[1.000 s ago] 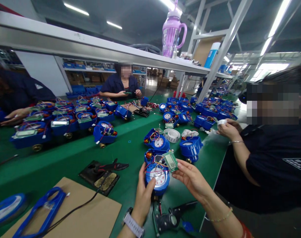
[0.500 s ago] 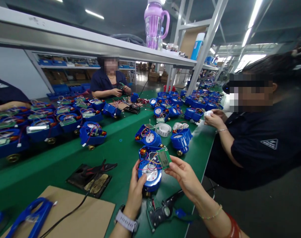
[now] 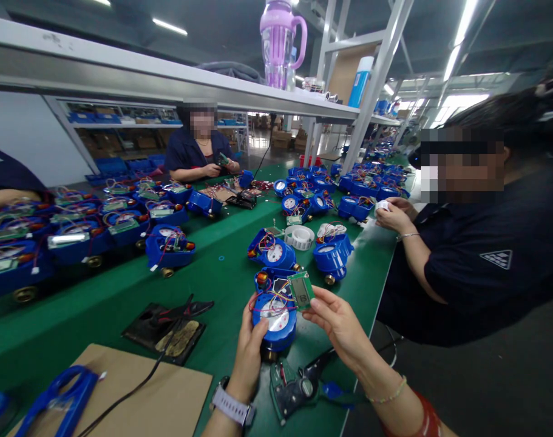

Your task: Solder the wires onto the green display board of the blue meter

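- My left hand is wrapped around the side of the blue water meter, fingers closed on its body, so the dial faces up at me and the housing stays put above the green bench
- My right hand pinches the small green circuit board by its lower edge between thumb and fingertips, tilted just above the meter's top; held that way its coloured wires run slack down into the housing
- Just below my hands lies a black tool; to the left of my left hand, a soldering stand and a sheet of cardboard
- Beyond my fingertips stand more blue meters and a white ring; a co-worker's hands work to my right
- Against the frame half a second earlier, almost nothing differs: same grip, the board a touch higher and nearer the meter
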`<control>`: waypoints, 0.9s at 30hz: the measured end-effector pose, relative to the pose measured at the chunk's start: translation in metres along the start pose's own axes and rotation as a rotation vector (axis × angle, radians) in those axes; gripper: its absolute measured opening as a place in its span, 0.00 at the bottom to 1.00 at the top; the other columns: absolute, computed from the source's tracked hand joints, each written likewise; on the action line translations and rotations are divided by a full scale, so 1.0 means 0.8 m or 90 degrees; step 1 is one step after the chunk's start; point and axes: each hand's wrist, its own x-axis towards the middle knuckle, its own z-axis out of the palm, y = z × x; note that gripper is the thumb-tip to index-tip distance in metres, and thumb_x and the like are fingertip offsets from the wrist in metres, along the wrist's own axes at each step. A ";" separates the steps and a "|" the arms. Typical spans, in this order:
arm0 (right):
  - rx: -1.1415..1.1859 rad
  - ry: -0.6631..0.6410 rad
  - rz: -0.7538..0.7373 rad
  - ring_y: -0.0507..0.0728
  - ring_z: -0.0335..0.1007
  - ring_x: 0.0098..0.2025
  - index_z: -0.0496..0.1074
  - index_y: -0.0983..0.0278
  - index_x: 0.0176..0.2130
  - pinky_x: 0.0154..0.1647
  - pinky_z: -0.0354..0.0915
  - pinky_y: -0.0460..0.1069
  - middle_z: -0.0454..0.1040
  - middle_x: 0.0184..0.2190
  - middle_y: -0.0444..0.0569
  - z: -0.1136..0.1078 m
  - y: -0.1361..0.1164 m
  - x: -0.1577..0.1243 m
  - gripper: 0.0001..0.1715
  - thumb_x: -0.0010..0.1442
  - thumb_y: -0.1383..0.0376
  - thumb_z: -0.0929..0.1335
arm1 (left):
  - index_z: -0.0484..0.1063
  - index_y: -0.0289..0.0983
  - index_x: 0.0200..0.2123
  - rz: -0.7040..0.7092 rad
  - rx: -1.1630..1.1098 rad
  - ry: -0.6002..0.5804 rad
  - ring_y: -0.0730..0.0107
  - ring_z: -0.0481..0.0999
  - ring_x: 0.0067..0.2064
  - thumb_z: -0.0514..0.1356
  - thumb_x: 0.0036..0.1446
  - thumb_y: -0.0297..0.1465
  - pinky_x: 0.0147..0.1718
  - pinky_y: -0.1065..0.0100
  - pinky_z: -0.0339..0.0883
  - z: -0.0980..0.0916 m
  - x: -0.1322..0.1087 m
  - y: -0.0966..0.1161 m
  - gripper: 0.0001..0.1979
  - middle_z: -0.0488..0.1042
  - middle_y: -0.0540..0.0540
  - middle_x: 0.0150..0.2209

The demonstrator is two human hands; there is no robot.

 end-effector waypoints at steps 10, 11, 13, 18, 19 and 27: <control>-0.009 0.005 -0.002 0.59 0.75 0.37 0.76 0.65 0.45 0.43 0.69 0.53 0.78 0.38 0.53 -0.001 0.002 0.002 0.34 0.42 0.53 0.81 | 0.56 0.39 0.63 0.001 0.001 0.009 0.55 0.62 0.64 0.61 0.56 0.46 0.60 0.60 0.58 0.000 0.001 0.003 0.35 0.61 0.41 0.64; -0.010 0.005 -0.002 0.59 0.75 0.37 0.76 0.65 0.45 0.43 0.68 0.53 0.78 0.38 0.53 -0.002 0.002 0.002 0.34 0.42 0.53 0.81 | 0.56 0.39 0.63 0.001 0.001 0.010 0.55 0.62 0.64 0.61 0.56 0.46 0.60 0.61 0.58 0.001 0.001 0.004 0.35 0.61 0.41 0.64; -0.011 0.004 -0.002 0.58 0.75 0.37 0.75 0.65 0.46 0.43 0.68 0.52 0.78 0.38 0.53 -0.003 0.003 0.002 0.34 0.43 0.53 0.81 | 0.56 0.39 0.63 0.002 -0.006 0.006 0.55 0.62 0.64 0.61 0.56 0.46 0.60 0.60 0.58 0.002 0.001 0.004 0.36 0.62 0.41 0.63; -0.013 0.007 -0.001 0.58 0.75 0.37 0.75 0.65 0.46 0.42 0.68 0.52 0.78 0.38 0.53 -0.004 0.005 0.003 0.34 0.43 0.53 0.81 | 0.56 0.38 0.63 -0.004 -0.028 0.001 0.53 0.64 0.63 0.61 0.55 0.46 0.60 0.59 0.59 0.001 0.002 0.001 0.36 0.62 0.40 0.63; -0.014 0.008 -0.001 0.58 0.75 0.37 0.75 0.65 0.46 0.42 0.68 0.52 0.78 0.38 0.53 -0.004 0.005 0.003 0.34 0.43 0.53 0.81 | 0.56 0.38 0.63 -0.005 -0.028 0.002 0.53 0.64 0.63 0.61 0.55 0.46 0.60 0.59 0.59 0.001 0.002 0.001 0.37 0.62 0.40 0.63; -0.009 0.010 0.000 0.57 0.75 0.36 0.76 0.64 0.45 0.42 0.69 0.52 0.78 0.37 0.53 -0.004 0.004 0.004 0.34 0.41 0.53 0.81 | 0.55 0.39 0.64 0.001 -0.019 -0.010 0.54 0.62 0.64 0.60 0.57 0.46 0.63 0.58 0.54 0.001 0.002 0.003 0.36 0.61 0.40 0.64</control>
